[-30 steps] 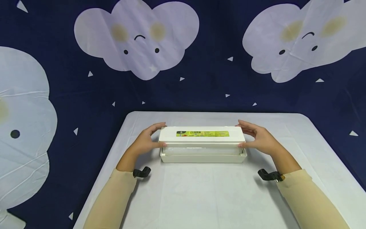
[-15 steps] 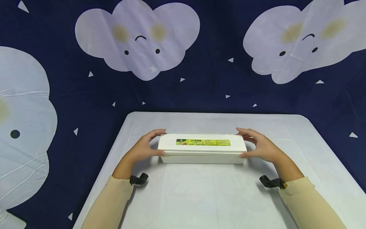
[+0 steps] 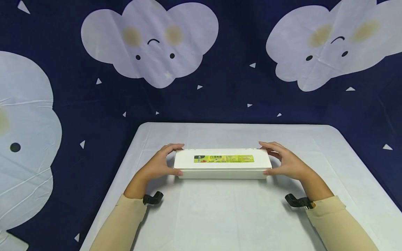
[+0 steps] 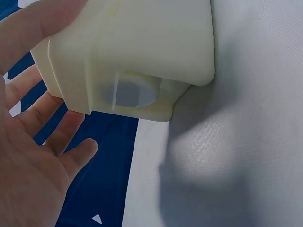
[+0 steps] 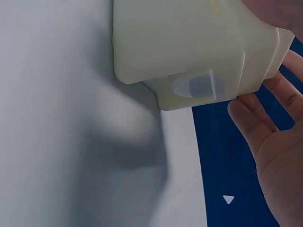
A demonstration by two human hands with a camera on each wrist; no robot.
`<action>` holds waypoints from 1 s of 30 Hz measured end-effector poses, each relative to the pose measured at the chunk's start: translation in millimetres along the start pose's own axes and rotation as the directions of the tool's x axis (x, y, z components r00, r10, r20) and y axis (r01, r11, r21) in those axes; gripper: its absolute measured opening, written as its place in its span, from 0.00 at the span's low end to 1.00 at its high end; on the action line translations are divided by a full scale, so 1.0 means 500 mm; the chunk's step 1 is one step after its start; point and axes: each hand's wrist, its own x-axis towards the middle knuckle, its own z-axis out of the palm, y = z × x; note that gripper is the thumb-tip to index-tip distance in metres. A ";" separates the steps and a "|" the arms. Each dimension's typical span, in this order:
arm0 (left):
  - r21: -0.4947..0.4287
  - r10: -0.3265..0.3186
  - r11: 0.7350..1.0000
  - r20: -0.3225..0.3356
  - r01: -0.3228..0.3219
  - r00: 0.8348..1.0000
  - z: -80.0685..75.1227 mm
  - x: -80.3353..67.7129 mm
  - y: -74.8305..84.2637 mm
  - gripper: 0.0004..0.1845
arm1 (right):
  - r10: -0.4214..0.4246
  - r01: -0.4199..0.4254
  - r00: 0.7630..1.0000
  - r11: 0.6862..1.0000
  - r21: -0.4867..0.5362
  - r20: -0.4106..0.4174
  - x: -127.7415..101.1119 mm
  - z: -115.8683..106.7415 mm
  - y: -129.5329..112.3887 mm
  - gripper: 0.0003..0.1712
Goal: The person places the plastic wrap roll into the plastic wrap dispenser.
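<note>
A long white cling film box with a green-yellow label on top sits on the white table, its lid lying flat over the base. My left hand grips the box's left end, thumb at the front and fingers round the back. At the opposite end my right hand holds it the same way. Up close in the left wrist view, the end wall of the box shows a rounded opening below the lid's edge. A matching opening appears in the right wrist view on the other end of the box.
The box stands toward the far part of the white-covered table. Behind the table hangs a dark blue cloth printed with clouds and small triangles. A black strap mount sits on the left wrist, another mount on the right.
Both hands have lowered the lid toward me onto the base. The clear film roll that showed in the front gap is now covered.
</note>
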 end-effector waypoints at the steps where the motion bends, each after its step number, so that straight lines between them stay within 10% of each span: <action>1: -0.003 -0.004 1.000 -0.002 0.004 1.000 0.001 0.000 -0.001 0.55 | -0.003 0.003 1.000 1.000 0.000 0.000 0.000 0.000 0.001 0.61; 30: 0.075 -0.005 0.997 0.008 0.005 1.000 0.010 -0.006 -0.003 0.54 | -0.054 0.053 0.998 0.994 -0.099 -0.010 -0.021 0.010 0.016 0.60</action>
